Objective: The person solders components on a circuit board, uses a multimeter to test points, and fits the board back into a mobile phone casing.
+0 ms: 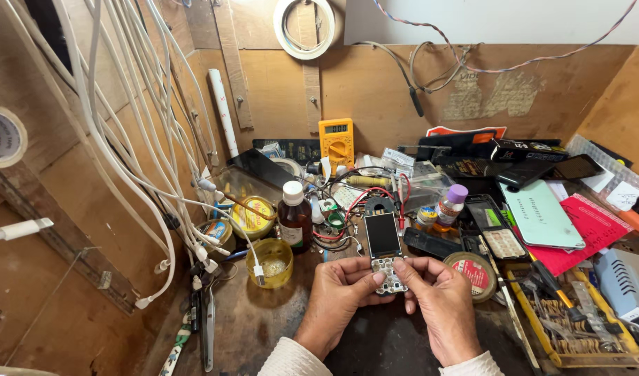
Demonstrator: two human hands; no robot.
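Note:
A small keypad phone (385, 249) with a dark screen and a bare, uncovered keypad is held upright over a cluttered wooden workbench (250, 327). My left hand (337, 299) grips its lower left side, thumb on the keypad. My right hand (438, 303) grips the lower right side, thumb pressing the keypad too. Both wrists wear pale sleeves.
Brown bottle (294, 216), yellow tub (271, 262) and round tins stand left of the phone. A yellow multimeter (336, 139) leans at the back. White cables (145, 139) hang on the left. A pale green phone (540, 213), red case (590, 230) and tool tray (577, 334) lie right.

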